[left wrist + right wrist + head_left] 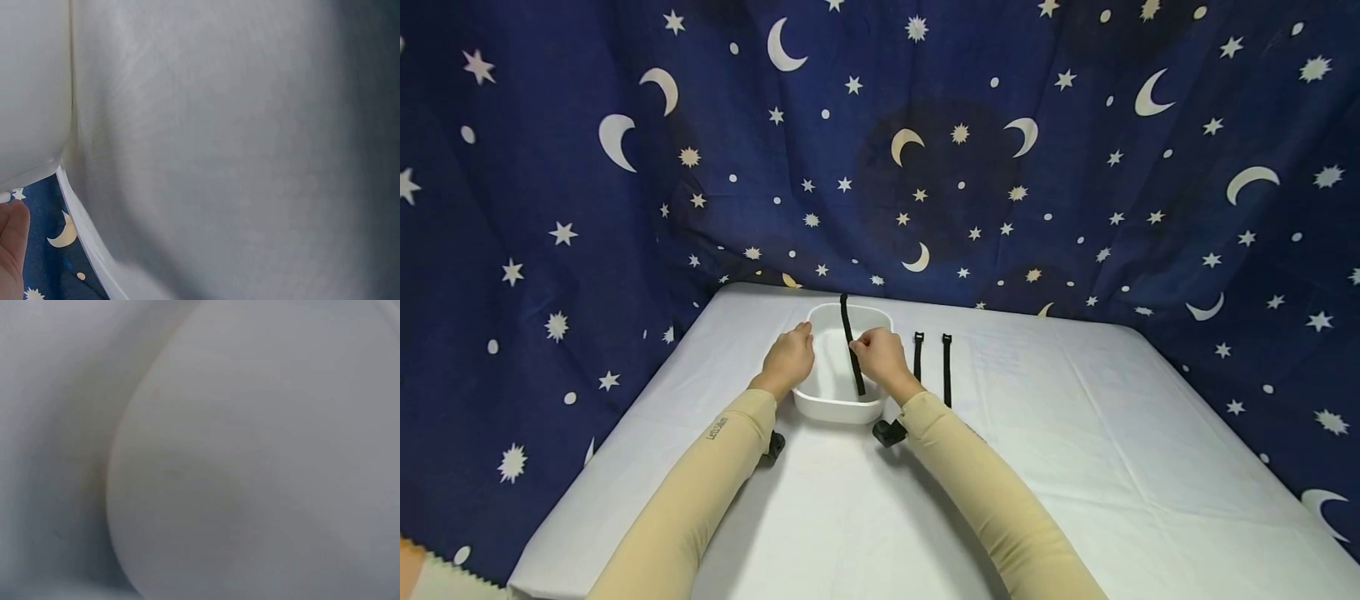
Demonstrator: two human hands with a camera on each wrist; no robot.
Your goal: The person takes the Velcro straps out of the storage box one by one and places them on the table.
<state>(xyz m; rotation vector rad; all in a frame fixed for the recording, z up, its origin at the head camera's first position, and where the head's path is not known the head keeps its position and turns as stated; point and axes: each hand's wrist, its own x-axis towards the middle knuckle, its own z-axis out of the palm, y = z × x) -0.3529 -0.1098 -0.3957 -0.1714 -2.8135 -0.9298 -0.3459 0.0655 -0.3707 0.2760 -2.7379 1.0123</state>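
Note:
A white basin (838,412) with rounded corners stands on the table. At its left side my left hand (788,360) holds the rim; in the left wrist view, part of this hand (11,253) shows beside the basin's pale wall (31,94). Over the basin's right half, my right hand (882,357) pinches a long black cable strap (857,377) between thumb and finger. The strap's head end points toward the far rim and its tail hangs toward the near side. The right wrist view holds only a blurred white curved surface (250,456).
Two more black straps, one partly behind the right forearm (917,354) and one farther right (947,371), lie on the white-covered table (1112,433). A dark blue curtain (955,183) with moons and stars hangs behind. Black wrist devices (889,432) sit under the sleeves.

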